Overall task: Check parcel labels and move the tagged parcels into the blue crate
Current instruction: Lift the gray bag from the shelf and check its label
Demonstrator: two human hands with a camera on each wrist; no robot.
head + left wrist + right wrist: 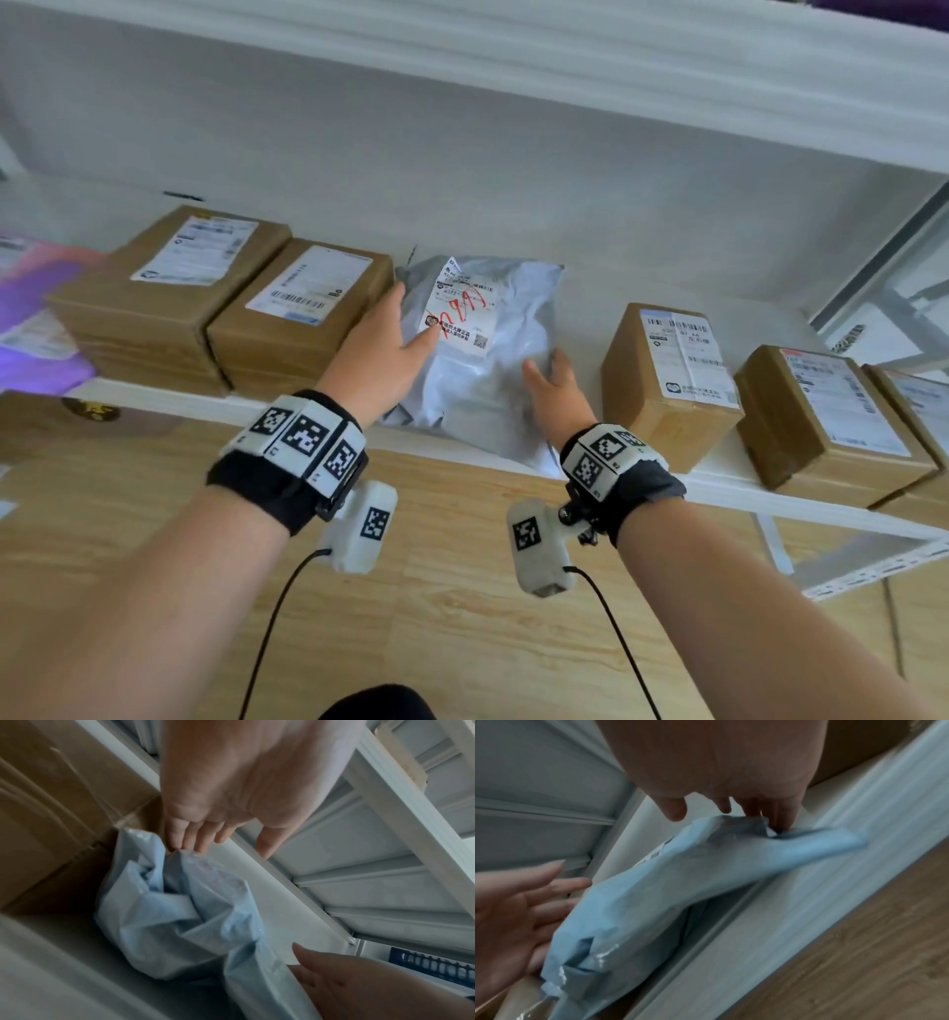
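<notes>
A crumpled grey-blue mailer bag (482,395) lies on the white shelf (719,475) between cardboard boxes. Its white label (462,308) carries red scrawled marks. My left hand (403,329) is at the bag's left side with fingers straight, their tips touching the bag's edge (185,843). My right hand (547,370) is at the bag's right side; its straight fingers (780,817) touch a folded corner of the bag (680,882), and the thumb hangs above it. Neither hand grips the bag. Part of the blue crate (437,967) shows below the shelf.
Two labelled cardboard boxes (303,308) (169,288) stand left of the bag, the nearer one close to my left hand. Other labelled boxes (667,380) (827,416) stand to the right. A pink-purple parcel (36,318) is at far left. Another shelf board (513,61) hangs overhead.
</notes>
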